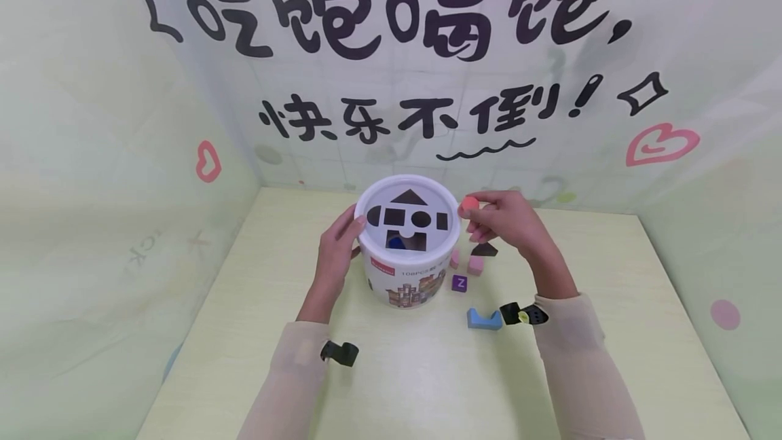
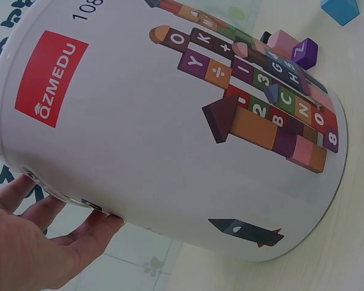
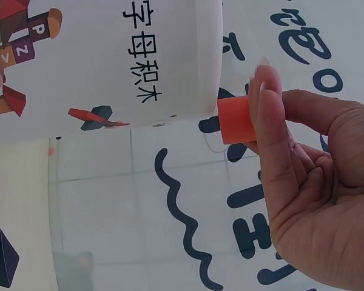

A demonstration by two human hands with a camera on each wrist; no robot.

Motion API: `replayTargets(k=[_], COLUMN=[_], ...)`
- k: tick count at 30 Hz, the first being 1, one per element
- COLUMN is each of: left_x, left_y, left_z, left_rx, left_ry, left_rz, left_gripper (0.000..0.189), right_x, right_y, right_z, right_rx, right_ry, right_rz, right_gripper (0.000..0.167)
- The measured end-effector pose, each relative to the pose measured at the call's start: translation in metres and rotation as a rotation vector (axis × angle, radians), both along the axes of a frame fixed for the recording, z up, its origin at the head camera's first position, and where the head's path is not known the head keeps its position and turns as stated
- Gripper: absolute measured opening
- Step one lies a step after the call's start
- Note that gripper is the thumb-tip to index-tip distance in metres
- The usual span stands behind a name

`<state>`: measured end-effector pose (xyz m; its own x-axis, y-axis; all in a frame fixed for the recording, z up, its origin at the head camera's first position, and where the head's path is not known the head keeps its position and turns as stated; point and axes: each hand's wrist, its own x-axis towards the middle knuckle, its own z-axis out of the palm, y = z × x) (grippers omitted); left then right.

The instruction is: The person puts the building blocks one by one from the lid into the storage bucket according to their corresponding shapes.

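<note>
A white bucket [image 1: 380, 280] with printed block pictures stands on the table, its lid [image 1: 435, 197] cut with several shaped holes. Through the notched hole nearest the front a dark blue block [image 1: 397, 243] shows inside. My left hand [image 1: 334, 246] grips the bucket's left side, thumb at the rim; its fingers [image 2: 88, 239] lie along the wall in the left wrist view. Between thumb and fingers my right hand [image 1: 510, 221] pinches an orange-red cylinder block [image 3: 235, 120], held just off the right side of the lid, near its rim.
To the right of the bucket lie a purple cube with a Z [image 1: 459, 283], pink blocks [image 1: 475, 265] and a dark triangular block [image 1: 485, 250]. A blue arch block [image 1: 484, 320] sits nearer the front. A printed backdrop [image 1: 366, 168] rises behind the table [image 1: 403, 372].
</note>
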<state>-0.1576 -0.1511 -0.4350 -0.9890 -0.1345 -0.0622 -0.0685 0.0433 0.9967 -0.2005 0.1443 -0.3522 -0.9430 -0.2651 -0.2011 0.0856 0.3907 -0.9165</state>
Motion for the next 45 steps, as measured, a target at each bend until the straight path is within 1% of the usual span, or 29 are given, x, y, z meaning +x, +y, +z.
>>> replayTargets(k=[8, 13, 15, 19, 22, 26, 30, 34, 41, 45], left_x=[0.000, -0.001, 0.001, 0.010, 0.009, 0.001, 0.000, -0.001, 0.002, 0.002], left_y=[0.000, 0.000, 0.001, 0.005, 0.004, 0.000, 0.000, 0.000, 0.002, 0.001], left_z=[0.000, 0.001, 0.005, 0.022, 0.018, 0.000, 0.000, -0.001, 0.009, 0.008], left_rx=[-0.003, 0.002, -0.001, -0.015, -0.011, -0.006, -0.012, -0.004, -0.016, -0.012], left_ry=[0.003, -0.018, -0.029, -0.029, -0.011, 0.009, 0.006, -0.012, -0.027, -0.032], left_rz=[-0.004, -0.005, -0.004, -0.008, -0.008, 0.001, 0.003, -0.002, -0.001, 0.005], left_gripper=[0.048, 0.047, 0.047, 0.047, 0.048, 0.048, 0.048, 0.047, 0.047, 0.047], right_x=[0.000, -0.002, -0.003, -0.005, -0.006, -0.007, -0.006, -0.006, -0.006, -0.006], right_y=[-0.013, -0.022, -0.026, -0.032, -0.036, -0.042, -0.047, -0.051, -0.058, -0.061], right_z=[0.003, 0.002, 0.001, -0.001, -0.003, -0.004, -0.004, -0.004, -0.003, -0.003], right_rx=[-0.015, -0.011, -0.010, -0.012, -0.011, -0.024, -0.042, -0.038, 0.002, 0.011], right_ry=[-0.003, 0.000, 0.001, 0.002, 0.000, -0.005, -0.015, -0.014, 0.005, -0.006], right_rz=[0.010, 0.029, 0.038, 0.059, 0.067, 0.084, 0.104, 0.118, 0.136, 0.144], right_gripper=[0.041, 0.040, 0.039, 0.037, 0.034, 0.032, 0.034, 0.033, 0.029, 0.028])
